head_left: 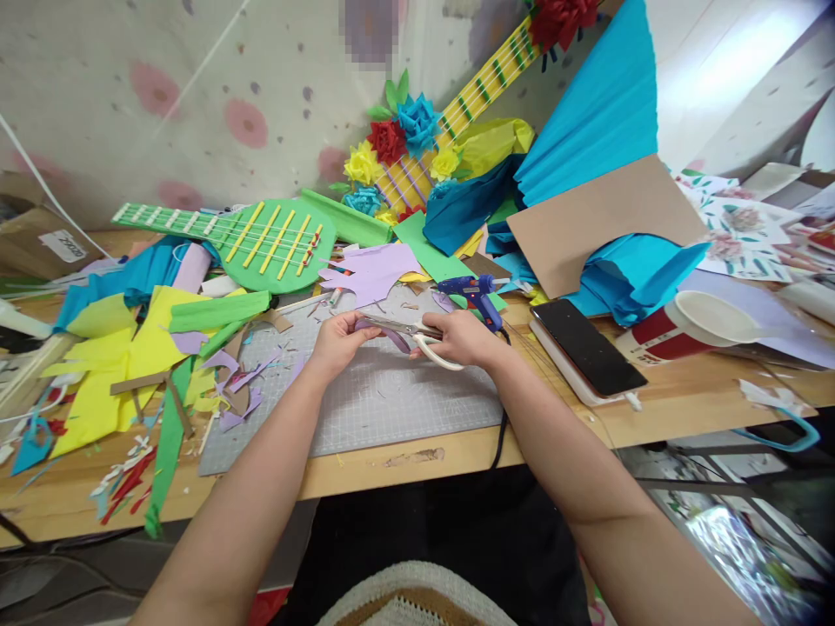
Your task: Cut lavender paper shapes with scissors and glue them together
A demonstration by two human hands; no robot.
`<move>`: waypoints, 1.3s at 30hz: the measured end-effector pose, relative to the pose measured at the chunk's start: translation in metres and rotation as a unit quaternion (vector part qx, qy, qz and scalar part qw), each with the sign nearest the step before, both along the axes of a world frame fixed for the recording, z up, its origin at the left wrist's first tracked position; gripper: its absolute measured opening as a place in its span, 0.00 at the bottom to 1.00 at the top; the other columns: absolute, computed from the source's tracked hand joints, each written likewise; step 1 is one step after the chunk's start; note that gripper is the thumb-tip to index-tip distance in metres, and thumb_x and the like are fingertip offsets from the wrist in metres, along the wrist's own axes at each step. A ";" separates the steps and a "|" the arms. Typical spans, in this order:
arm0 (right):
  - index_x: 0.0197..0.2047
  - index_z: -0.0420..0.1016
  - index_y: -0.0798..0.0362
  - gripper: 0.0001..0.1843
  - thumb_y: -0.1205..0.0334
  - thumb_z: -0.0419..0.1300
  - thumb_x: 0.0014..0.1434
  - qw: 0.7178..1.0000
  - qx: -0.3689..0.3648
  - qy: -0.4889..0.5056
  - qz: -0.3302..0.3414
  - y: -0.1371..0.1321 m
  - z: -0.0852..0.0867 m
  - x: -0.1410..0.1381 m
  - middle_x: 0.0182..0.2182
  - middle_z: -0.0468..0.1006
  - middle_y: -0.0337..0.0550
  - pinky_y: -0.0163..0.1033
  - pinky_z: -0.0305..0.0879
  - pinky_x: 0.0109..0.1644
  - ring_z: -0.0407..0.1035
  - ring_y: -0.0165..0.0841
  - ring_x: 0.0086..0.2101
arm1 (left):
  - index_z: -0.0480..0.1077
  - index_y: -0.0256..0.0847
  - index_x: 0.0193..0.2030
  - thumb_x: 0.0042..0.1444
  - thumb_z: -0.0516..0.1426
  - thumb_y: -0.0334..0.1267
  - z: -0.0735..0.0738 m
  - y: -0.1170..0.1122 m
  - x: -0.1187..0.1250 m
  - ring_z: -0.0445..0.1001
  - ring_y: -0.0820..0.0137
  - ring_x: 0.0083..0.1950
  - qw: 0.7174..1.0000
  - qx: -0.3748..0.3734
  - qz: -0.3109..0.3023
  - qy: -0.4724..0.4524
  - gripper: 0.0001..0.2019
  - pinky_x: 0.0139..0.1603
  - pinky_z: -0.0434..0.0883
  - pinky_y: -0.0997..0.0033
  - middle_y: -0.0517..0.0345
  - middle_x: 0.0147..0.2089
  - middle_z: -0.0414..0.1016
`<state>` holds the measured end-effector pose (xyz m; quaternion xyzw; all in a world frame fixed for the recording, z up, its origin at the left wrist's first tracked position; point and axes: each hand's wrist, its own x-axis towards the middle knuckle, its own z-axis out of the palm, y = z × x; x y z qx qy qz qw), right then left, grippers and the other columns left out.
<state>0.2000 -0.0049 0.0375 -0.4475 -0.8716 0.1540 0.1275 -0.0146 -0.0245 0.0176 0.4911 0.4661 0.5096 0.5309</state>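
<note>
My right hand (462,337) is closed round the white handles of a pair of scissors (441,355), whose metal blades point left. A small purple paper piece (391,336) is pinched in my left hand (340,342), and the blades lie against it. Both hands are above a grey cutting mat (404,391). Just beyond them lies a larger sheet of purple paper (375,269) with a jagged cut edge. Close to my right hand rests a blue glue gun (473,294).
On the left are a green paper lute (277,243), yellow crepe paper (97,374) and scattered scraps. A yellow paper guitar (483,87) with paper flowers leans on the wall. To the right are brown cardboard (606,213), a black phone (587,348) and a paper cup (691,326).
</note>
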 end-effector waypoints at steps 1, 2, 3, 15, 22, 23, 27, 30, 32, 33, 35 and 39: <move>0.24 0.63 0.51 0.18 0.44 0.56 0.48 1.000 0.002 0.001 0.003 0.000 0.000 0.001 0.19 0.65 0.37 0.34 0.43 0.27 0.54 0.28 0.22 | 0.74 0.35 0.28 0.32 0.66 0.42 -0.001 0.000 0.000 0.73 0.69 0.31 1.000 0.002 -0.002 0.004 0.15 0.41 0.70 0.66 0.56 0.28 0.77; 0.24 0.63 0.51 0.18 0.44 0.56 0.48 1.000 0.003 0.001 0.007 0.001 0.000 0.001 0.18 0.64 0.37 0.34 0.43 0.26 0.54 0.28 0.21 | 0.74 0.36 0.28 0.32 0.66 0.41 -0.001 0.000 -0.001 0.73 0.69 0.31 1.000 0.005 -0.005 0.007 0.15 0.40 0.70 0.67 0.56 0.29 0.77; 0.24 0.62 0.51 0.18 0.44 0.56 0.48 1.000 0.004 0.001 0.009 0.001 0.000 0.002 0.18 0.64 0.37 0.34 0.43 0.26 0.53 0.27 0.21 | 0.74 0.36 0.28 0.32 0.66 0.41 -0.001 0.000 -0.001 0.73 0.69 0.31 1.000 0.007 -0.007 0.009 0.15 0.40 0.70 0.67 0.56 0.29 0.77; 0.22 0.61 0.51 0.20 0.43 0.57 0.47 1.000 -0.018 0.006 0.019 0.004 0.003 0.010 0.16 0.58 0.34 0.34 0.42 0.26 0.50 0.27 0.21 | 0.74 0.37 0.28 0.37 0.64 0.40 -0.001 -0.002 -0.004 0.75 0.67 0.29 0.997 -0.002 -0.023 0.075 0.11 0.24 0.67 0.75 0.55 0.27 0.77; 0.27 0.61 0.51 0.19 0.43 0.56 0.47 0.999 -0.004 -0.014 0.035 0.001 0.001 0.005 0.20 0.65 0.36 0.33 0.43 0.27 0.55 0.27 0.22 | 0.73 0.36 0.26 0.33 0.66 0.39 0.008 -0.006 0.002 0.71 0.72 0.22 0.997 -0.005 -0.035 0.074 0.12 0.28 0.69 0.72 0.58 0.21 0.74; 0.27 0.62 0.51 0.19 0.43 0.55 0.48 0.999 -0.002 -0.016 0.040 0.000 0.002 0.004 0.20 0.66 0.36 0.33 0.43 0.27 0.55 0.27 0.22 | 0.73 0.36 0.25 0.32 0.66 0.39 0.008 -0.006 0.002 0.71 0.71 0.22 0.997 -0.006 -0.037 0.072 0.12 0.29 0.69 0.71 0.59 0.20 0.74; 0.29 0.62 0.51 0.19 0.42 0.55 0.49 0.999 0.016 -0.026 0.039 -0.003 0.002 0.001 0.21 0.67 0.37 0.33 0.43 0.27 0.56 0.27 0.22 | 0.73 0.35 0.25 0.32 0.66 0.41 0.005 -0.004 0.002 0.71 0.71 0.22 0.997 -0.009 -0.040 0.071 0.13 0.29 0.69 0.71 0.59 0.19 0.73; 0.28 0.63 0.52 0.19 0.42 0.54 0.49 0.999 0.034 -0.029 0.024 -0.004 0.002 -0.001 0.21 0.68 0.37 0.33 0.42 0.27 0.56 0.27 0.22 | 0.73 0.35 0.26 0.31 0.66 0.40 0.002 -0.002 0.000 0.71 0.71 0.23 0.997 -0.008 -0.038 0.062 0.14 0.29 0.69 0.70 0.57 0.22 0.75; 0.27 0.63 0.52 0.20 0.42 0.54 0.49 0.999 0.039 -0.029 0.017 -0.004 0.001 -0.002 0.20 0.67 0.38 0.33 0.41 0.27 0.55 0.27 0.22 | 0.73 0.35 0.26 0.31 0.66 0.39 0.002 -0.001 -0.001 0.71 0.71 0.23 0.998 -0.005 -0.039 0.057 0.13 0.30 0.69 0.69 0.56 0.24 0.75; 0.26 0.63 0.52 0.20 0.42 0.54 0.49 0.999 0.040 -0.029 0.015 -0.004 0.001 -0.002 0.20 0.67 0.38 0.33 0.41 0.27 0.55 0.27 0.22 | 0.73 0.35 0.26 0.31 0.66 0.39 0.002 -0.001 -0.001 0.71 0.71 0.23 0.998 -0.004 -0.041 0.056 0.13 0.30 0.69 0.69 0.56 0.23 0.75; 0.26 0.63 0.52 0.20 0.42 0.54 0.49 0.999 0.041 -0.028 0.014 -0.004 0.001 -0.003 0.19 0.66 0.38 0.33 0.41 0.27 0.54 0.27 0.21 | 0.73 0.35 0.25 0.32 0.66 0.39 0.003 -0.001 -0.001 0.71 0.71 0.23 0.998 -0.002 -0.044 0.053 0.13 0.30 0.69 0.69 0.57 0.22 0.74; 0.25 0.64 0.52 0.19 0.43 0.54 0.49 0.998 0.047 -0.025 0.014 -0.003 0.000 -0.002 0.18 0.65 0.38 0.34 0.41 0.27 0.54 0.27 0.21 | 0.73 0.35 0.25 0.31 0.66 0.38 0.004 -0.002 0.000 0.70 0.72 0.21 0.998 0.000 -0.050 0.048 0.12 0.28 0.69 0.70 0.57 0.21 0.74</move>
